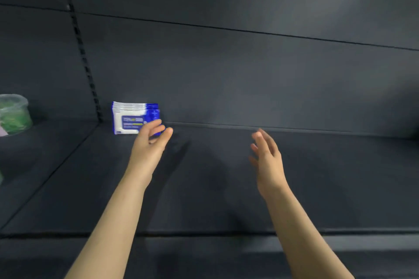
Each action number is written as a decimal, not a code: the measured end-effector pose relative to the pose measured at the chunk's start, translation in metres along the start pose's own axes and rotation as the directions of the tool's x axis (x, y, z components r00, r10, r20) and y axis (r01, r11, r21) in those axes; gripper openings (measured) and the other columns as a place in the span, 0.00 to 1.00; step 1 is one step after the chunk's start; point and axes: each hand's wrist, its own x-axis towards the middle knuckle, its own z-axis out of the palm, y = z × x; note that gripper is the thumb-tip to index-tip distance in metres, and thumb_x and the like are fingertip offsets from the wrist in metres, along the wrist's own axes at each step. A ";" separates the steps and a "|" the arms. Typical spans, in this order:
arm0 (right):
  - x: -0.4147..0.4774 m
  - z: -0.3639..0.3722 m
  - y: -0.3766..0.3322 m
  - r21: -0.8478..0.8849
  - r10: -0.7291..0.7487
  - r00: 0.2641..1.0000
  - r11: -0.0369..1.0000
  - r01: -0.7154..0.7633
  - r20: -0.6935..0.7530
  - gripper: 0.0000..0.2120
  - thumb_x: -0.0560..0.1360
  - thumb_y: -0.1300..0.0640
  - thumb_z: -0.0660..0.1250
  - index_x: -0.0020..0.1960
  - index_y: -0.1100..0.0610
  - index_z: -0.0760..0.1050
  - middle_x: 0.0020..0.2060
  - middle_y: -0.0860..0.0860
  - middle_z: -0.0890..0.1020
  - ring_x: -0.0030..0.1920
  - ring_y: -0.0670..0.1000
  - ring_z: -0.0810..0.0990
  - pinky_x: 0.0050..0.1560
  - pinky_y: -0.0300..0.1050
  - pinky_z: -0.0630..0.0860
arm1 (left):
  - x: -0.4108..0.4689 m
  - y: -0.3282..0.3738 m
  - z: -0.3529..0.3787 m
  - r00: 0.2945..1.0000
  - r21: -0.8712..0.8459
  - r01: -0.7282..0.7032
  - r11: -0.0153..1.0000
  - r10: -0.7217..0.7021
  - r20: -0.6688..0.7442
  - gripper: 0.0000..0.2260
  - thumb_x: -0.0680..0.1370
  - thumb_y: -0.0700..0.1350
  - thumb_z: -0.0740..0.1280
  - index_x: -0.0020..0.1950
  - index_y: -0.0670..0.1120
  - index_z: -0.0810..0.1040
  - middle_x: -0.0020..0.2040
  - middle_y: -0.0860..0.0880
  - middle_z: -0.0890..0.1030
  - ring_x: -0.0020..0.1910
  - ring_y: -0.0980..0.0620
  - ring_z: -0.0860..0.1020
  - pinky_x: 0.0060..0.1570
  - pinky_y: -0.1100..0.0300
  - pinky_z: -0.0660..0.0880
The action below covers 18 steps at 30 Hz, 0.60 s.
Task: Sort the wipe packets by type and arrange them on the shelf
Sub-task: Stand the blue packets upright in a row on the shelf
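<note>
Upright at the back of the dark grey metal shelf (226, 188): blue-and-white plastic wipe packets (130, 118). Just before them the left hand (148, 146), fingers loosely apart; well aside the right hand (268, 161), fingers spread, holding nothing.

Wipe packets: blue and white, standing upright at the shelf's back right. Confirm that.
Wrong side. The head view shows the wipe packets standing upright at the back left of the shelf, just beyond the left hand.

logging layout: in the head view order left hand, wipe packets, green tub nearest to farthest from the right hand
From the right hand:
1. left hand, beside it
2. wipe packets, at back wall
3. green tub, far left
</note>
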 end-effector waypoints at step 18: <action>-0.229 -0.432 0.004 0.027 0.070 0.822 0.997 -0.067 -0.565 0.25 0.82 0.43 0.58 0.76 0.50 0.64 0.73 0.51 0.70 0.73 0.55 0.68 0.74 0.57 0.65 | -0.367 -0.008 0.299 0.608 0.107 0.310 0.945 -0.284 0.741 0.15 0.79 0.54 0.67 0.64 0.54 0.76 0.61 0.54 0.80 0.59 0.55 0.79 0.59 0.54 0.78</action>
